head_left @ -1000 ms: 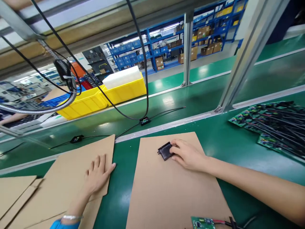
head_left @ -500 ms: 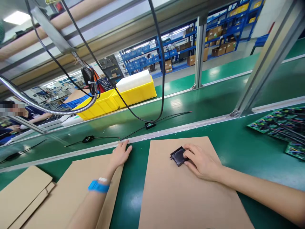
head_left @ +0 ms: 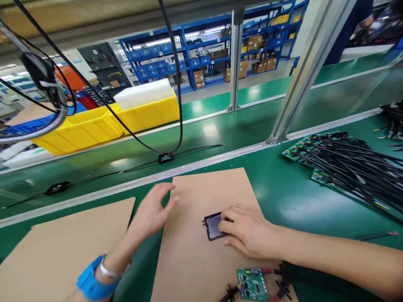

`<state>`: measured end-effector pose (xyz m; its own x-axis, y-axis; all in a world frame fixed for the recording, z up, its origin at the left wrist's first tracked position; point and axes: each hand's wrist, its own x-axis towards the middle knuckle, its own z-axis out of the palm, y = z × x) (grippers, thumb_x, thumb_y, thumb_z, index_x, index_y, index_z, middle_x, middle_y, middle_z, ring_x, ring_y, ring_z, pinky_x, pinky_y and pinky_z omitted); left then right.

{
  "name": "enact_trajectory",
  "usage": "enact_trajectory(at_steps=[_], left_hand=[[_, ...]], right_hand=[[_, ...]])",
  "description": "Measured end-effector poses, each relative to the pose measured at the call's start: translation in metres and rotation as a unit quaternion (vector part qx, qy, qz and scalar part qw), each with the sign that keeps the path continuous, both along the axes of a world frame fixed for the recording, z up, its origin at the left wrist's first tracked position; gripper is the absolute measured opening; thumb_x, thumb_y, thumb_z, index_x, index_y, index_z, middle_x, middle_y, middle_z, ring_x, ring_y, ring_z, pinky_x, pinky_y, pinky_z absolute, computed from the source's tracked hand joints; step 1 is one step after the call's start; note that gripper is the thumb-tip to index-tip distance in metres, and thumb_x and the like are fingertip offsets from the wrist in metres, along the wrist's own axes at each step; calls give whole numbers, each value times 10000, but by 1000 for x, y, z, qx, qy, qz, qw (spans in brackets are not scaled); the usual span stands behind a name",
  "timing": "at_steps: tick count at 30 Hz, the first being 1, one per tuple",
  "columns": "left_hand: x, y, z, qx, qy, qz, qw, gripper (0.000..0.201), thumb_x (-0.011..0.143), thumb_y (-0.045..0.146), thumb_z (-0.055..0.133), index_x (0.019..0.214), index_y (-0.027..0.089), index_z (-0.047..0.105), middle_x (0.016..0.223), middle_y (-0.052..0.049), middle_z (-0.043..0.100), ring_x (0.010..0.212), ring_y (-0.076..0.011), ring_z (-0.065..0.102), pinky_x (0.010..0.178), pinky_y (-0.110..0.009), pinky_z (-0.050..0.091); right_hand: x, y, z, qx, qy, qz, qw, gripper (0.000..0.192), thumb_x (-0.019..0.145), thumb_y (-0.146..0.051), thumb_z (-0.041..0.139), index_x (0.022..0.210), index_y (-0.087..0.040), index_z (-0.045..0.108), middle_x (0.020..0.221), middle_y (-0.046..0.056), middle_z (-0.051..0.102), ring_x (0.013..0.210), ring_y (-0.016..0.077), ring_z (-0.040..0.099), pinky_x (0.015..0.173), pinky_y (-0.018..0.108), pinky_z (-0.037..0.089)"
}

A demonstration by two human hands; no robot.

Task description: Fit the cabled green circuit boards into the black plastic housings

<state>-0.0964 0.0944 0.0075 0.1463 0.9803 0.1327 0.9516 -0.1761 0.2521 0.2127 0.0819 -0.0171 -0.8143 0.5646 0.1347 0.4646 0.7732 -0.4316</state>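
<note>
Two fingers [head_left: 225, 225] on black tray [head_left: 213, 226].

Blue shelving [head_left: 201, 54] behind green bench [head_left: 283, 188]

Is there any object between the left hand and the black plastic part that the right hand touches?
Nothing visible does. Between the left hand and the black plastic part lies only bare cardboard sheet. The right hand rests on the part's far side.
</note>
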Motion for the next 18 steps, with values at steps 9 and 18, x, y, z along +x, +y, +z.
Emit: enact_trajectory(at_steps=[9, 18], left_hand=[[108, -89, -30, -22, -104, -206, 973, 576, 859, 253, 571, 1392, 164, 371, 1314, -162, 504, 1196, -295, 509, 983, -520, 471], [132, -100, 17, -237, -307, -56, 920, 224, 936, 377, 434, 890, 207, 573, 686, 2, 581, 564, -145, 564, 507, -251, 450]], right_hand=[[55, -63, 16, -122, -29, -74, 989, 105, 828, -137, 601, 765, -182, 530, 847, 40, 561, 873, 219, 514, 780, 337, 427], [25, -49, 31, -65, 114, -97, 987, 119, 950, -130, 427, 924, -184, 530, 846, 32, 592, 742, 166, 550, 670, 284, 434]])
